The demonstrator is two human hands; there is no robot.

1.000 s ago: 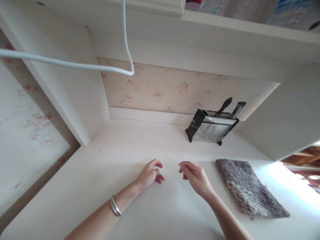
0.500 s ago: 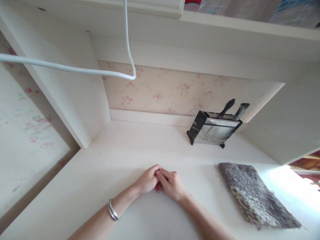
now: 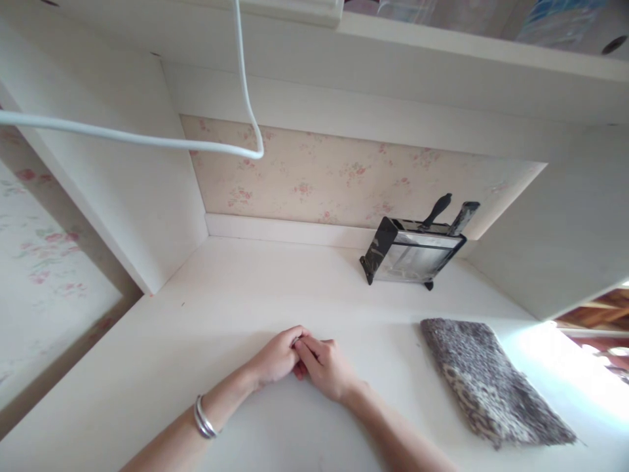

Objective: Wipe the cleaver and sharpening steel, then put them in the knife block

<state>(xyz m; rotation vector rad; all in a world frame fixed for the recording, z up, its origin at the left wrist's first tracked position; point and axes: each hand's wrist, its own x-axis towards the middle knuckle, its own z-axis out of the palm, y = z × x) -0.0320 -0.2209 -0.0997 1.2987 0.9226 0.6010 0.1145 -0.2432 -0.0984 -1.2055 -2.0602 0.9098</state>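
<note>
Both my hands rest on the white desk top (image 3: 236, 288), near its front middle. My left hand (image 3: 272, 359) lies with its fingers curled in; two silver bangles (image 3: 202, 418) sit on that wrist. My right hand (image 3: 328, 370) meets it from the right, and its fingertips touch the left hand's fingertips. A tiny grey glint shows where the fingers meet; I cannot tell what it is. Neither hand visibly holds an object.
A black-framed clear holder (image 3: 411, 254) with two dark handles stands at the back wall. A grey speckled mat (image 3: 486, 383) lies flat to the right of my hands. A white cable (image 3: 147, 136) hangs across the upper left. A shelf (image 3: 442, 59) overhangs the desk.
One second ago my hands were apart with fingers loosely open. They have come together at the fingertips and stayed joined, shifting slightly left and nearer to me.
</note>
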